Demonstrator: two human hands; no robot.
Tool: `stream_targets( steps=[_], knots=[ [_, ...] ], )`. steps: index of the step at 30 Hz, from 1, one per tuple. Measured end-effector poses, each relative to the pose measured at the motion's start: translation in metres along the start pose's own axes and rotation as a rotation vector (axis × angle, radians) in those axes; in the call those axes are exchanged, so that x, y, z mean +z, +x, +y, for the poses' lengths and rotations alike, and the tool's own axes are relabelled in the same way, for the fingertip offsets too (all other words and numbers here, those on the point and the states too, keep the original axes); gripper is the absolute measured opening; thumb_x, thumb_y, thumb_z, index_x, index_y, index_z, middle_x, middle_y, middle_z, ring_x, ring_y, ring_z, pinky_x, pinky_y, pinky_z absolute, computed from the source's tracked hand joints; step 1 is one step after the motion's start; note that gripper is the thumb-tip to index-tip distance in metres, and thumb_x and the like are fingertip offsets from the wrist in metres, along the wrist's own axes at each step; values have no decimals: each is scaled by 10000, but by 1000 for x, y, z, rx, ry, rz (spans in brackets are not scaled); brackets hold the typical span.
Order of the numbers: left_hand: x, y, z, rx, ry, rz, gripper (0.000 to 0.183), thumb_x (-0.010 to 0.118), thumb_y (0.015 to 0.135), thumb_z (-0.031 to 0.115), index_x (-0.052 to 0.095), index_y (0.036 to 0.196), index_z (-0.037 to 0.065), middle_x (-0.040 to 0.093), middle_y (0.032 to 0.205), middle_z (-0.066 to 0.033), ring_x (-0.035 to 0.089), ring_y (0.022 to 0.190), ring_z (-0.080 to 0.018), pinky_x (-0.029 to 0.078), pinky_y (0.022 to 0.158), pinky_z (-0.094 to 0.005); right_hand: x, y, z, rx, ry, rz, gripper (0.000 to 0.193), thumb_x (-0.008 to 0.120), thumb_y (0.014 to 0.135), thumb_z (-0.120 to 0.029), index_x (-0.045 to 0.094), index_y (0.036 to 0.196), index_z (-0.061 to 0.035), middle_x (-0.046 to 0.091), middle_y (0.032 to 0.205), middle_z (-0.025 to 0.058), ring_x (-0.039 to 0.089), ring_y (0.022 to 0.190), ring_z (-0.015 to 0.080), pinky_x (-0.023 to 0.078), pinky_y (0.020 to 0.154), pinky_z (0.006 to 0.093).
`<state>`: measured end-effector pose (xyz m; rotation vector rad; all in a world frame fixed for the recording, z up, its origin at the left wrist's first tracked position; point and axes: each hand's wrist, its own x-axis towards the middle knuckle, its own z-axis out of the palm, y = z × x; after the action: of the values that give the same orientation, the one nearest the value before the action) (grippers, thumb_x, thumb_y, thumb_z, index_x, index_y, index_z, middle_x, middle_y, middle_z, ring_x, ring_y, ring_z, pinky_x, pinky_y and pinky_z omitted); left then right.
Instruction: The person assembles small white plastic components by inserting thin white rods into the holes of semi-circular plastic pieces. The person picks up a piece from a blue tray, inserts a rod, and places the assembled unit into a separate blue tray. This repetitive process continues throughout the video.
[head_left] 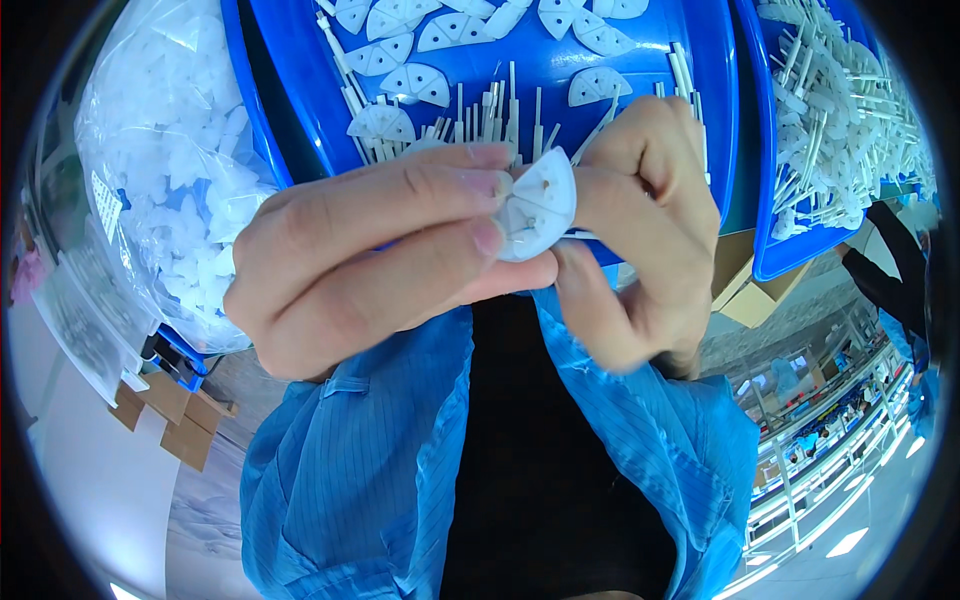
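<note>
"While I watched from afar, my left hand point(370, 245) pinched a white half-circle point(548, 200) tight."
"And the right hand point(655, 215)?"
"Curled beside it; I couldn't tell if it held anything."
"Was much done?"
"Maybe that piece; many loose sticks point(513, 110) seemed left, past my grip."

On half-round piece point(541, 205): reads white, spotted with dark holes, crossed by radiating lines. On sticks point(513, 112): off-white. On tray point(548, 78): deep, even blue. On sleeves point(340, 470): shows lighter blue, ruled with thin darker stripes. On shirt point(550, 450): plain black. On cardboard point(190, 440): tan-brown.
</note>
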<state>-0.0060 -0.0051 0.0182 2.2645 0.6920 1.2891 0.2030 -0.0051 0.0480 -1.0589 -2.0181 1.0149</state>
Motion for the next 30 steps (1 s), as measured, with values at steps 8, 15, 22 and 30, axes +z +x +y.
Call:
stream_targets(
  steps=[8, 15, 22, 30],
  knots=[
    [14, -6, -1, 118, -18, 218, 398, 793, 763, 149, 563, 1039, -23, 569, 961, -181, 698, 819, -386, 637, 677, -363, 20, -2, -12, 290, 455, 266, 171, 611, 907, -86, 673, 829, 53, 608, 588, 69, 528, 496, 91, 398, 463, 215],
    [-3, -12, -11, -215, -384, 324, 325, 612, 920, 240, 596, 1169, 34, 580, 1072, -194, 671, 893, -453, 634, 701, -410, 43, 19, -3, 434, -270, 190, 208, 741, 799, -204, 642, 874, -38, 607, 718, 82, 601, 593, 237, 474, 531, 335],
    [-4, -20, -12, -486, -770, 488, 310, 525, 948, 191, 584, 1166, -21, 572, 1122, -256, 675, 877, -439, 641, 614, -405, 28, 34, -10, 492, -384, -46, 151, 708, 788, -107, 636, 914, -66, 597, 736, 53, 603, 630, 252, 484, 568, 340],
    [16, 1, 5, -770, -524, 538, 307, 540, 975, 208, 555, 1148, -45, 592, 1085, -240, 697, 858, -313, 608, 675, -277, 44, -12, -12, 364, 352, 445, 220, 572, 926, -28, 517, 1133, 21, 607, 841, 57, 531, 667, 60, 436, 599, 219]
  ],
)
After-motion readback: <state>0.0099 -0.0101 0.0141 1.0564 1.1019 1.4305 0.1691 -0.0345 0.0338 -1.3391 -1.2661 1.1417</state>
